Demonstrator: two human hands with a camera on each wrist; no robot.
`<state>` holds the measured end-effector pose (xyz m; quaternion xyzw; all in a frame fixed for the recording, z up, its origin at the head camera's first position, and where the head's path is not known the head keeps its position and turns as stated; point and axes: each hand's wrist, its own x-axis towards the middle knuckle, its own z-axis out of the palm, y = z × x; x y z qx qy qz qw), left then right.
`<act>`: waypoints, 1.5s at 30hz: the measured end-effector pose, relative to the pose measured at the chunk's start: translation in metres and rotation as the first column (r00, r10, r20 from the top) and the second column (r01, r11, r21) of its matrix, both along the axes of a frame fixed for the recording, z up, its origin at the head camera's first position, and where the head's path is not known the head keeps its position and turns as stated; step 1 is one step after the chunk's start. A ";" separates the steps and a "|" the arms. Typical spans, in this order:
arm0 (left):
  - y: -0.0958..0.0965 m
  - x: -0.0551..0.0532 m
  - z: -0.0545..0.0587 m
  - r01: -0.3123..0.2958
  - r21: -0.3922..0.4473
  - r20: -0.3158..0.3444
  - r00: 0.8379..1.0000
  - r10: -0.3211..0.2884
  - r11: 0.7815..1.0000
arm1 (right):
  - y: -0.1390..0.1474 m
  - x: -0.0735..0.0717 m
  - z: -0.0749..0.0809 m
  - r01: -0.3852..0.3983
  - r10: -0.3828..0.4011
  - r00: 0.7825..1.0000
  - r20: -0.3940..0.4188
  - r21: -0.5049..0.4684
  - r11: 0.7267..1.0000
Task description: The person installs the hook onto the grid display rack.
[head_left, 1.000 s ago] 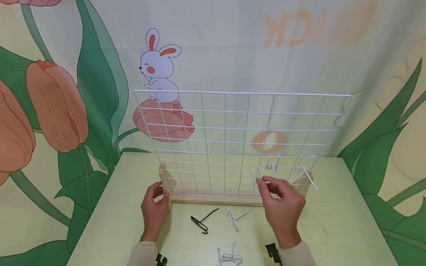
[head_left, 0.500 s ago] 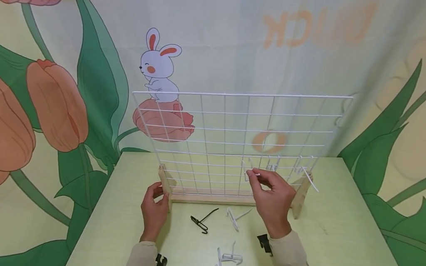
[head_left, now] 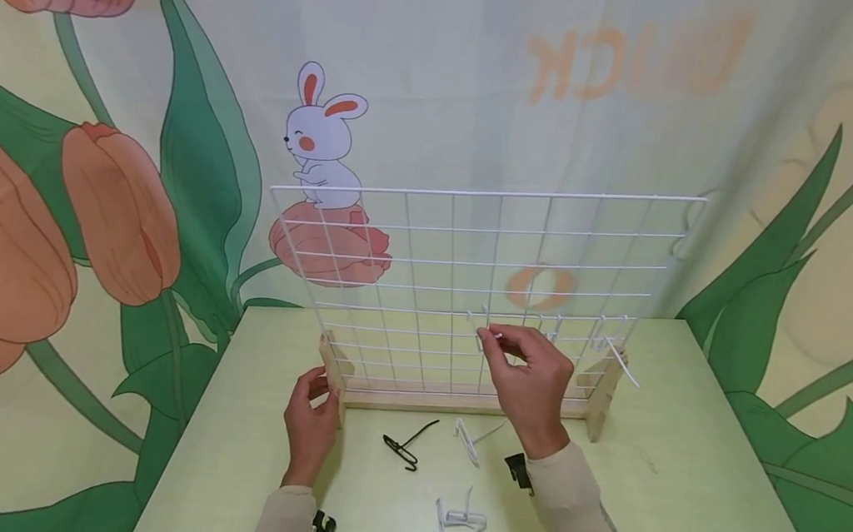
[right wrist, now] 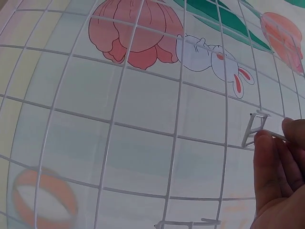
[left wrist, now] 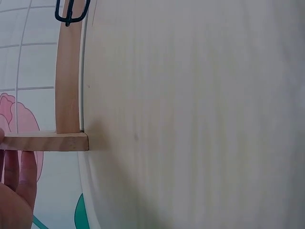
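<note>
I see plain beige sleeves on this person: the left sleeve at the bottom centre-left of the frame, the right sleeve at the lower right, with a thin darker streak along its outer side. Both end at the wrist, leaving the left hand and right hand bare. Beside each cuff shows a small, matte-looking black piece, blocky and notched: the left clip and the right clip.
</note>
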<state>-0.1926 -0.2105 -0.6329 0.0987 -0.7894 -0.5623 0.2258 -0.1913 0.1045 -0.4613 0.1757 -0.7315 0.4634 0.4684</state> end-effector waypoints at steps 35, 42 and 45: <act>0.000 -0.002 -0.005 0.002 -0.044 -0.039 0.999 -0.004 0.999 | -0.010 -0.020 -0.029 0.032 -0.024 0.997 -0.067 0.110 0.993; 0.000 -0.001 -0.006 -0.009 -0.041 -0.041 0.999 0.007 0.999 | -0.012 -0.017 -0.036 0.024 -0.019 0.998 -0.057 0.095 0.995; 0.000 -0.001 -0.006 -0.007 -0.041 -0.040 0.999 0.006 0.999 | -0.012 -0.015 -0.039 0.027 -0.022 0.998 -0.050 0.089 0.996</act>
